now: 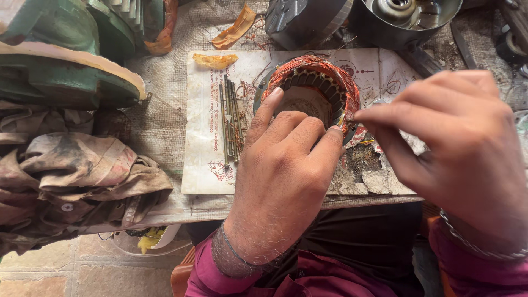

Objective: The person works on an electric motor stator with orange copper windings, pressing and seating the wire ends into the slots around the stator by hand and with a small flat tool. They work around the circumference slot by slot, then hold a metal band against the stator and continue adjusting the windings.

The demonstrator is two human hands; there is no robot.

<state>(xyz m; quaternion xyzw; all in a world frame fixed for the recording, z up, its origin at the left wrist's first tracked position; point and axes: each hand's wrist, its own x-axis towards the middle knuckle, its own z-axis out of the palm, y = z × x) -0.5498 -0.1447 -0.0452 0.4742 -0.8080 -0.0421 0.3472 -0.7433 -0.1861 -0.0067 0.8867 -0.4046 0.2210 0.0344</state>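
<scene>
A round metal motor ring [316, 91] wound with copper wire sits on a white sheet of paper [201, 137] on the desk [159, 126]. The ring is like a bowl with a hole in the middle, and only pale paper shows inside it.

The left hand [283, 170] rests on the near side of the ring. Its fingers are spread, with one fingertip on the ring's left rim and the others on the near rim. Its grip is loose, holding the ring steady.

The right hand [456, 143] is just right of the ring. Its fingertips are pinched together on something thin at the ring's right edge. It is too small to tell what it is.

Left of the ring, a bunch of thin sticks [231, 118] lies on the paper. Beyond the ring stands a shiny metal pot [404, 22] with a round metal part inside. Far left of the ring lie dirty rags [77, 176] and a green machine part [60, 55]. Orange scraps [234, 30] lie beyond the paper.
</scene>
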